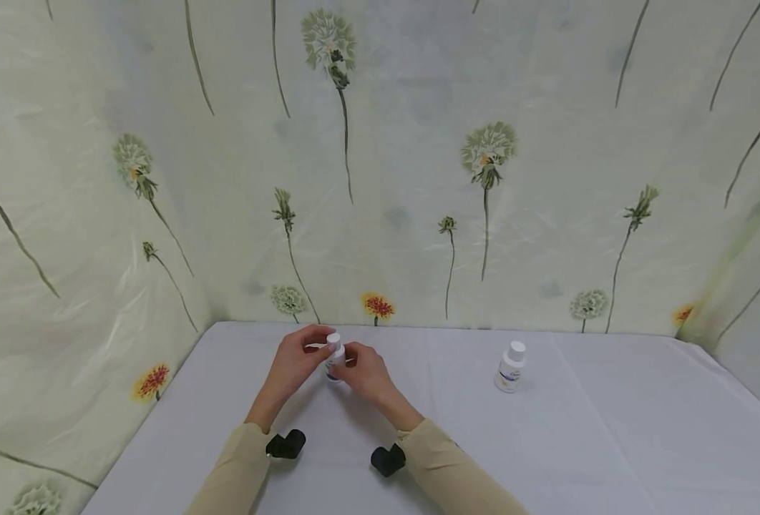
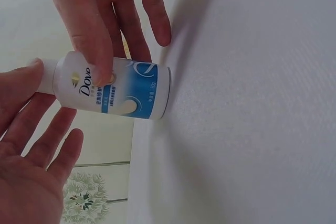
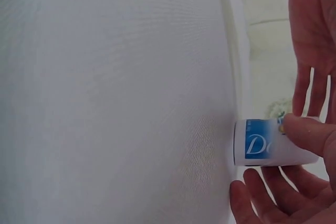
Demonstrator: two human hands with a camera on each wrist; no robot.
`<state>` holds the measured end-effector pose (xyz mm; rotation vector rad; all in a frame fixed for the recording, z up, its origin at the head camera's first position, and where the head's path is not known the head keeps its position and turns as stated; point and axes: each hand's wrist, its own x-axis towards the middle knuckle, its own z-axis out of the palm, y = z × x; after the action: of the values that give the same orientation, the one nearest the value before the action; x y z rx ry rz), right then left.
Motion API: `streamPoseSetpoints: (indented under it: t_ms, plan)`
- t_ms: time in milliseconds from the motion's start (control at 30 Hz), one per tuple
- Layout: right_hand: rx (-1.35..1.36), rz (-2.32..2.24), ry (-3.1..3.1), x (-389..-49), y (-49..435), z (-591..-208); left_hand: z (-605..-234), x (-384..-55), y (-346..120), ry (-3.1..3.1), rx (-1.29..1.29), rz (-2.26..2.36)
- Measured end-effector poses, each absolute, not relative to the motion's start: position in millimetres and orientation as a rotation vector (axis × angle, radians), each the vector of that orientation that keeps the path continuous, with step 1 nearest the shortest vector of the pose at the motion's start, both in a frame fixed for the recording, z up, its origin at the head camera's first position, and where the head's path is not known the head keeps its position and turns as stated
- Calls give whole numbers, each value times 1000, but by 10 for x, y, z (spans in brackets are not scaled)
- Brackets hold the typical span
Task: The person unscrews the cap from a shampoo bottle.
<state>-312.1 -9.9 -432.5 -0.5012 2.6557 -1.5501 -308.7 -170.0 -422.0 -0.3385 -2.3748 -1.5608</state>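
Note:
A small white Dove bottle with a blue lower label stands upright near the table's back edge. My left hand pinches its white cap between thumb and fingers. From the other side my right hand grips the bottle's body, the thumb pressed on the label, as the right wrist view shows. The bottle's base sits right at the white cloth in both wrist views. Its upper part is hidden by fingers in the right wrist view.
A second white bottle with a white cap stands upright to the right on the white-clothed table. Behind and at the left hangs a pale curtain printed with dandelions. Black wrist devices sit at both sleeves.

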Motion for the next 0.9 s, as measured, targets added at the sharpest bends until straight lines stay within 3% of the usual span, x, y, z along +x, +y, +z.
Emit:
streamPoseSetpoints:
  t_ms: [900]
  plan:
    - [-618, -1576, 2581, -2998, 23, -4275, -4117, -2980, -1685, -2391, -337, -1580]
